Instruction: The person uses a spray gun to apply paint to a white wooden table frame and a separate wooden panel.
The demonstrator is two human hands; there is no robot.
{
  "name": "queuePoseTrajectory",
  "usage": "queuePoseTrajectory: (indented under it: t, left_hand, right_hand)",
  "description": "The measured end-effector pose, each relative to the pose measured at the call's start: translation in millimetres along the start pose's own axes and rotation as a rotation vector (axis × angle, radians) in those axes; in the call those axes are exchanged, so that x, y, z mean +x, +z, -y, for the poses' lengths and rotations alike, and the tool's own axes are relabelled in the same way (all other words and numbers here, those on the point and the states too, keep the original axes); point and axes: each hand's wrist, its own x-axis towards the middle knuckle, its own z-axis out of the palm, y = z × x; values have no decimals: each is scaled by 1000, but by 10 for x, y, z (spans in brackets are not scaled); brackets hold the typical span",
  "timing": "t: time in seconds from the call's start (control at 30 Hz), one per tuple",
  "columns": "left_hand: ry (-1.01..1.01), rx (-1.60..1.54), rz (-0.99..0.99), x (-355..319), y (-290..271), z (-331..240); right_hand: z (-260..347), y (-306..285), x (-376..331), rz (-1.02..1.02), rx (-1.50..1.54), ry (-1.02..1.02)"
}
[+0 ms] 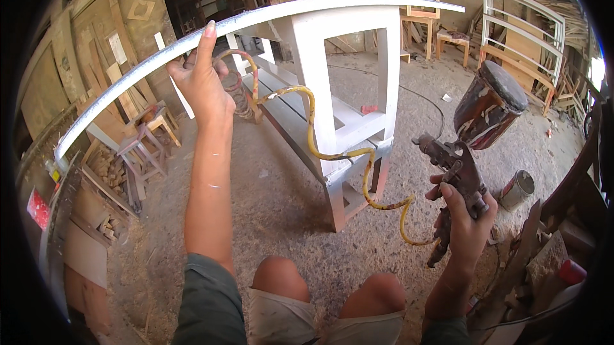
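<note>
My left hand (206, 83) is raised and grips the near edge of a long white board (150, 65), thumb on the edge and fingers bent beneath it. The board reaches across a white wooden frame (311, 83) that stands on a grey bench-like piece (288, 129). In my right hand (467, 217) is a dark, paint-stained spray gun (465, 175), fingers wrapped round its handle. Its paint cup (491, 103) sits on top, tilted to the right. A yellow air hose (311, 118) runs from the gun's lower end, across the white frame, toward my left wrist.
A paint can (517, 189) stands on the floor at the right. Small stools (142, 150) and wood offcuts lie at the left. At the back right are a wooden chair (419, 15), a stool (453, 44) and a white slatted frame (521, 25). Boards crowd the right edge.
</note>
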Motion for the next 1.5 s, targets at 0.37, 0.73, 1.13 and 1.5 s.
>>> queuePoseTrajectory:
  t: [0.37, 0.73, 1.13, 1.5]
  left_hand:
    - [-57, 63, 2, -113, 25, -74]
    - [-208, 95, -23, -76, 43, -42]
    - [-815, 706, 682, -829, -1524, -496]
    - [-1125, 669, 788, -3019, -2083, -423]
  right_hand:
    - [3, -25, -39, -8, 6, -5]
    - [33, -61, -49, -14, 4, 4]
    - [146, -437, 262, -117, -266, -17]
    - [356, -451, 1351, -217, -370, -293]
